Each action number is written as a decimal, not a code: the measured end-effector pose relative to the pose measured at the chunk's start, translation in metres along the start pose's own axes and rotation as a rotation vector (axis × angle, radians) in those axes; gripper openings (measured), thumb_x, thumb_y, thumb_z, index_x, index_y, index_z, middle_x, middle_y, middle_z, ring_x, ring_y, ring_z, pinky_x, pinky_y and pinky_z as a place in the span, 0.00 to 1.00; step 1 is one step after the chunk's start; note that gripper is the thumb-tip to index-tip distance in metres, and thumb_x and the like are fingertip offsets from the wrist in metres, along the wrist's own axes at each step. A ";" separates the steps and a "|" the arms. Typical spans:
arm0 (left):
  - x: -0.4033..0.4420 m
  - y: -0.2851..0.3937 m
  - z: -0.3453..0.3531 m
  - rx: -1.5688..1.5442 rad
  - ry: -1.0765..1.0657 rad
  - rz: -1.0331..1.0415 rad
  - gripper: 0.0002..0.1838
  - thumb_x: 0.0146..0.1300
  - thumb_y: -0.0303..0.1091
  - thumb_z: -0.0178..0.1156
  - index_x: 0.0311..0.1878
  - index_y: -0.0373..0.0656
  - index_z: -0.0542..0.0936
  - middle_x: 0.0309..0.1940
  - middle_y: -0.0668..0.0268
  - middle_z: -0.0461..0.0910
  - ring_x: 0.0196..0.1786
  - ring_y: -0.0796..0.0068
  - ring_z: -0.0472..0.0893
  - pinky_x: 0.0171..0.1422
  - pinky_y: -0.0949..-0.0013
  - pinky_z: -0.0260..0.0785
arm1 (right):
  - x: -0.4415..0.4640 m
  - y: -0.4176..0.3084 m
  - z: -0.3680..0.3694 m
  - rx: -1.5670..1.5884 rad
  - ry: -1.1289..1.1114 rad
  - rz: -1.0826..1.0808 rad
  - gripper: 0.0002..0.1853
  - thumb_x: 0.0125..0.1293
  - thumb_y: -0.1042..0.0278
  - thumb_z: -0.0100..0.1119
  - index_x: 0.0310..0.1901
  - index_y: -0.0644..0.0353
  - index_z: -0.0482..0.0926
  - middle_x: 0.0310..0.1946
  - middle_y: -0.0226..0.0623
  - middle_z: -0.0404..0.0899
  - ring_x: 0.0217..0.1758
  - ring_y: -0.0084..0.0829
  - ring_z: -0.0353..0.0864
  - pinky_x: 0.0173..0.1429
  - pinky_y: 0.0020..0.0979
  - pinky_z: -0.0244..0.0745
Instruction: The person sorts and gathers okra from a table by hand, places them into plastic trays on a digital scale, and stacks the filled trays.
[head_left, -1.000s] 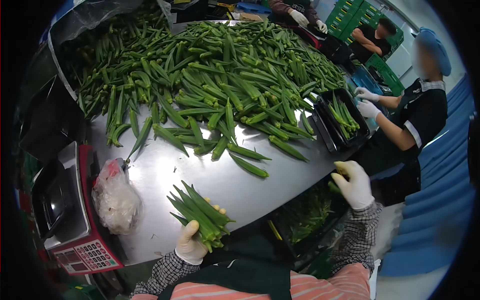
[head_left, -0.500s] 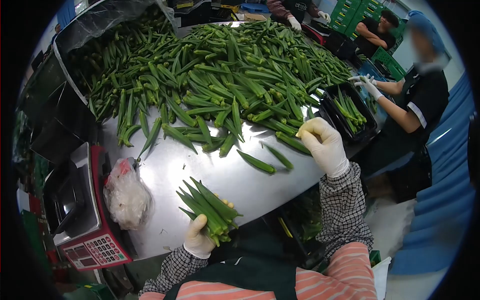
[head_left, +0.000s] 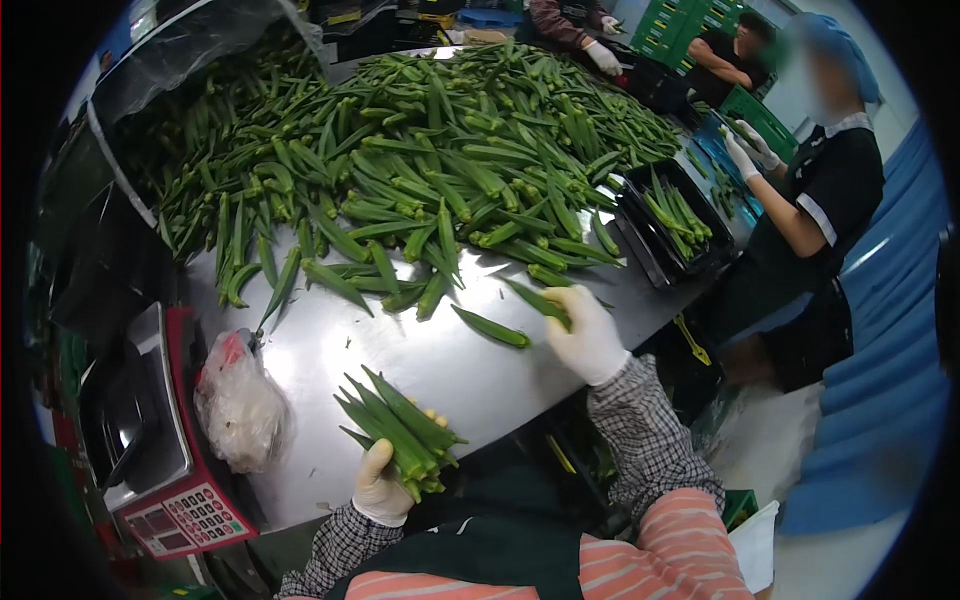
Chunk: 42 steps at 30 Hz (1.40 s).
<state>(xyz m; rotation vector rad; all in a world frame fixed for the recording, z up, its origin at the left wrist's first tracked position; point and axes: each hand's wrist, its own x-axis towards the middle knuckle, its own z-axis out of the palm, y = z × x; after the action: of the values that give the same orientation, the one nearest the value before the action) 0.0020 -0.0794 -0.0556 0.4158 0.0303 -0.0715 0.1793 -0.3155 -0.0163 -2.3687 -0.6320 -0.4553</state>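
Note:
A bunch of several green okra pods [head_left: 402,432] is clasped in my gloved left hand [head_left: 380,488], above the near edge of the metal table, tips pointing away from me. My right hand [head_left: 588,338], also in a white glove, has its thumb and fingers closed around one okra pod [head_left: 536,299] at the table's surface. Just left of it lies a single loose okra pod [head_left: 490,327]. Beyond both hands, a large heap of okra [head_left: 430,170] spreads over the table.
At left stand a red scale [head_left: 190,510] with a black tray [head_left: 125,425] on it and a clear plastic bag [head_left: 240,405]. A black tray [head_left: 655,265] holding okra is at right. A co-worker [head_left: 835,180] in a blue cap stands beyond it; other people are at the back.
My right hand has come down and left from above the table and taken hold of an okra pod. The left hand still holds its bunch. The view has shifted slightly.

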 end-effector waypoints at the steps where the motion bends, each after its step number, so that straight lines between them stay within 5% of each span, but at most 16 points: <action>1: 0.001 -0.001 -0.001 0.012 -0.016 0.003 0.33 0.61 0.40 0.55 0.65 0.35 0.58 0.59 0.52 0.68 0.65 0.55 0.66 0.71 0.52 0.55 | 0.006 -0.010 0.004 0.039 -0.055 -0.047 0.15 0.51 0.77 0.56 0.43 0.63 0.76 0.36 0.44 0.75 0.38 0.42 0.77 0.43 0.33 0.74; 5: 0.001 -0.003 -0.001 -0.021 0.023 -0.023 0.34 0.60 0.43 0.56 0.66 0.37 0.58 0.59 0.53 0.68 0.64 0.55 0.67 0.71 0.51 0.54 | 0.007 -0.040 0.048 -0.269 -0.379 -0.090 0.14 0.54 0.71 0.52 0.43 0.62 0.76 0.38 0.47 0.76 0.43 0.47 0.75 0.52 0.42 0.69; 8: 0.000 -0.003 0.001 -0.001 0.021 -0.023 0.35 0.60 0.43 0.57 0.66 0.37 0.58 0.59 0.53 0.68 0.64 0.55 0.66 0.71 0.52 0.54 | 0.007 -0.028 0.052 -0.116 -0.355 0.009 0.14 0.53 0.71 0.54 0.43 0.61 0.76 0.37 0.47 0.76 0.43 0.46 0.75 0.50 0.42 0.70; 10: 0.000 0.000 0.000 0.026 0.035 -0.036 0.36 0.59 0.44 0.59 0.66 0.36 0.58 0.59 0.53 0.68 0.64 0.55 0.66 0.71 0.53 0.55 | 0.002 -0.027 0.029 0.056 -0.137 0.008 0.15 0.48 0.75 0.57 0.41 0.60 0.76 0.36 0.46 0.75 0.40 0.47 0.76 0.45 0.40 0.73; 13: 0.001 -0.001 0.003 0.021 0.037 -0.050 0.36 0.59 0.44 0.58 0.65 0.36 0.58 0.58 0.53 0.69 0.64 0.55 0.67 0.71 0.53 0.54 | 0.005 0.003 0.003 -0.054 0.032 0.173 0.13 0.51 0.75 0.55 0.41 0.62 0.74 0.38 0.47 0.74 0.40 0.48 0.77 0.44 0.39 0.74; 16: 0.002 0.002 0.004 0.042 0.028 -0.048 0.35 0.59 0.44 0.58 0.65 0.37 0.59 0.58 0.53 0.70 0.64 0.56 0.67 0.71 0.52 0.54 | 0.016 0.023 0.002 -0.141 -0.028 0.387 0.14 0.54 0.69 0.54 0.43 0.61 0.73 0.41 0.49 0.75 0.42 0.51 0.77 0.47 0.42 0.73; 20: 0.002 0.001 0.002 0.034 0.017 -0.052 0.33 0.59 0.44 0.58 0.64 0.38 0.60 0.56 0.54 0.71 0.64 0.56 0.68 0.71 0.53 0.54 | 0.006 0.002 -0.001 -0.009 -0.175 0.404 0.13 0.53 0.67 0.55 0.41 0.60 0.73 0.35 0.49 0.78 0.43 0.50 0.77 0.48 0.43 0.72; 22: 0.001 0.001 0.003 0.041 0.027 -0.054 0.33 0.60 0.43 0.57 0.64 0.38 0.61 0.56 0.54 0.71 0.63 0.56 0.68 0.71 0.53 0.55 | -0.006 -0.004 -0.005 -0.104 -0.282 0.150 0.13 0.50 0.67 0.57 0.38 0.60 0.75 0.35 0.47 0.78 0.40 0.47 0.78 0.46 0.40 0.73; 25: 0.001 0.001 0.004 0.037 0.040 -0.055 0.33 0.59 0.44 0.58 0.63 0.38 0.61 0.56 0.54 0.70 0.62 0.57 0.68 0.70 0.53 0.56 | -0.019 -0.010 -0.011 -0.103 -0.311 0.076 0.11 0.47 0.67 0.58 0.34 0.59 0.76 0.37 0.45 0.78 0.43 0.45 0.76 0.48 0.38 0.71; 28: 0.003 -0.001 0.008 0.036 0.053 -0.076 0.34 0.58 0.45 0.59 0.63 0.37 0.61 0.55 0.55 0.69 0.62 0.57 0.68 0.70 0.54 0.56 | -0.026 -0.012 -0.003 -0.144 -0.117 -0.096 0.11 0.48 0.67 0.58 0.34 0.59 0.75 0.41 0.43 0.76 0.48 0.45 0.73 0.52 0.40 0.69; 32: 0.003 0.001 0.004 0.027 0.035 -0.065 0.35 0.58 0.45 0.58 0.63 0.36 0.59 0.56 0.55 0.68 0.61 0.58 0.68 0.70 0.54 0.56 | -0.028 -0.017 0.009 -0.228 -0.170 0.177 0.12 0.52 0.64 0.58 0.36 0.60 0.76 0.47 0.44 0.73 0.52 0.46 0.70 0.57 0.42 0.66; 36: -0.001 -0.004 0.002 -0.008 0.032 -0.078 0.34 0.59 0.44 0.58 0.64 0.36 0.60 0.56 0.55 0.68 0.61 0.58 0.68 0.70 0.54 0.56 | -0.017 -0.031 0.002 -0.304 -0.345 0.346 0.13 0.55 0.60 0.59 0.35 0.60 0.74 0.42 0.45 0.74 0.47 0.45 0.74 0.48 0.41 0.72; 42: 0.003 0.001 -0.001 -0.042 -0.063 -0.133 0.28 0.63 0.43 0.54 0.61 0.35 0.64 0.54 0.53 0.72 0.57 0.59 0.72 0.63 0.56 0.63 | -0.025 -0.021 0.000 -0.179 -0.345 0.362 0.11 0.56 0.67 0.56 0.40 0.58 0.74 0.39 0.43 0.77 0.41 0.46 0.78 0.45 0.42 0.74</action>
<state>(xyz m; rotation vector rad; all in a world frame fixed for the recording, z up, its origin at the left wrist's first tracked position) 0.0054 -0.0781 -0.0564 0.3686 -0.0022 -0.2146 0.1469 -0.3091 -0.0181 -2.6850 -0.3047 0.0618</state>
